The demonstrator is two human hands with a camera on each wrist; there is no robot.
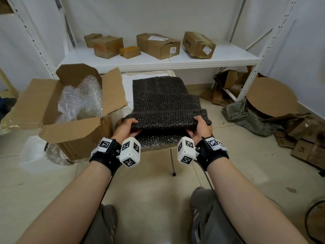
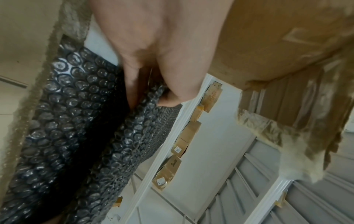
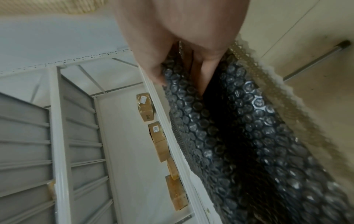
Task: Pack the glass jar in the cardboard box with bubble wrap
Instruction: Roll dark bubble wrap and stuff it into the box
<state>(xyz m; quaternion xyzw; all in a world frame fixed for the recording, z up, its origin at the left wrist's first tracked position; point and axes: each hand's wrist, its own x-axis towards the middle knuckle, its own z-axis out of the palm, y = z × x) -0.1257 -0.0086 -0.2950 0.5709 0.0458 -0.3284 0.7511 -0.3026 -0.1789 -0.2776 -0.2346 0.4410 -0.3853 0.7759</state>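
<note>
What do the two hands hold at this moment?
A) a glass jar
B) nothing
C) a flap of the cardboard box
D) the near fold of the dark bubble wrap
D: the left hand and the right hand each grip the folded near edge of the dark bubble wrap.

Jar not visible anywhere; the fold of wrap (image 1: 167,118) I grip hides its own inside. My left fingers (image 2: 132,84) and right fingers (image 3: 199,72) vanish into it. Clear wrap (image 1: 80,99) covers the box (image 1: 73,131) interior.
</note>
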